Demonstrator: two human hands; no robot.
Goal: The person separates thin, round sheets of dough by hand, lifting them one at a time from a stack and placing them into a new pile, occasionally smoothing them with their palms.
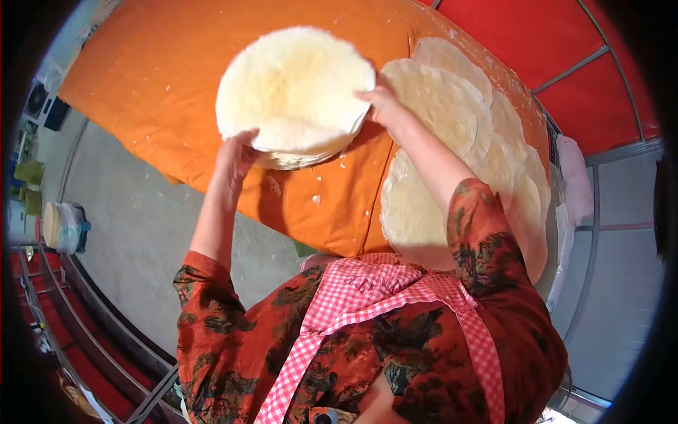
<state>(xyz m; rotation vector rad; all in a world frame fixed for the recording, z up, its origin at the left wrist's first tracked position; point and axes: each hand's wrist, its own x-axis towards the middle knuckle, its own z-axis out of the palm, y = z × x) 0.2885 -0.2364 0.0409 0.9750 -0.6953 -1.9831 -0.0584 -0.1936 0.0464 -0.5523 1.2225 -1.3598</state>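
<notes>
A tall stack of round, pale flatbreads stands on the orange cloth. At the stack's near left edge, my left hand grips the rim, thumb on top and the other fingers hidden below. My right hand pinches the right edge of the stack, its fingertips partly hidden by the bread. How many sheets each hand holds cannot be made out. To the right, several thin round flatbreads lie spread and overlapping, close to my right forearm.
Loose crumbs and flour dot the cloth. Red panels in a metal frame stand beyond the table on the right. A plastic-wrapped round bundle is at the far left, above the grey floor. White plastic hangs at the table's right edge.
</notes>
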